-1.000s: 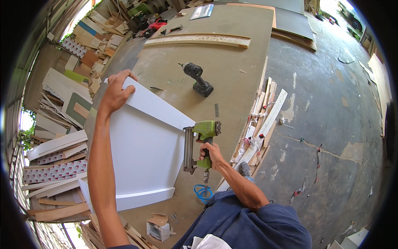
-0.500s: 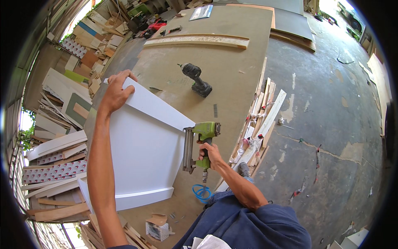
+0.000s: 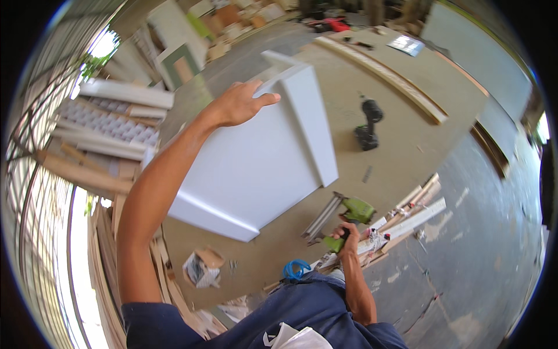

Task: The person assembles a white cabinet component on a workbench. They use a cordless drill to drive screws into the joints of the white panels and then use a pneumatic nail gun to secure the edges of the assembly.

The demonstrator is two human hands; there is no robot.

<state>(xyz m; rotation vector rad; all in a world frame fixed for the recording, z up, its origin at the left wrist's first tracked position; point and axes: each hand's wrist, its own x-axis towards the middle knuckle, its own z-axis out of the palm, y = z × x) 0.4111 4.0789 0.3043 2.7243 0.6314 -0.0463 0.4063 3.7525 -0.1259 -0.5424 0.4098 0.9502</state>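
Note:
A white open-sided panel box (image 3: 250, 157) lies on the work table, with a raised board along its right side and another along its near edge. My left hand (image 3: 238, 104) grips the box's far left edge, fingers over the rim and thumb spread toward the raised board. In my right hand (image 3: 349, 237) is a green nail gun (image 3: 359, 209), fingers wrapped round its handle. Its long magazine points left, and the tool is apart from the box. A coiled blue air hose (image 3: 296, 269) shows below it, near my waist.
Beyond the box a black cordless drill (image 3: 368, 123) stands on the table (image 3: 401, 93), with a strip of nails (image 3: 367, 174) near it. A long wooden strip (image 3: 383, 78) lies farther back. An opened carton (image 3: 202, 266) sits near the front. Scrap boards (image 3: 110, 125) are piled at left.
The head view has swung round. The nail gun has come away from the box's corner toward my body. My left hand has shifted along the box, away from the raised board's end.

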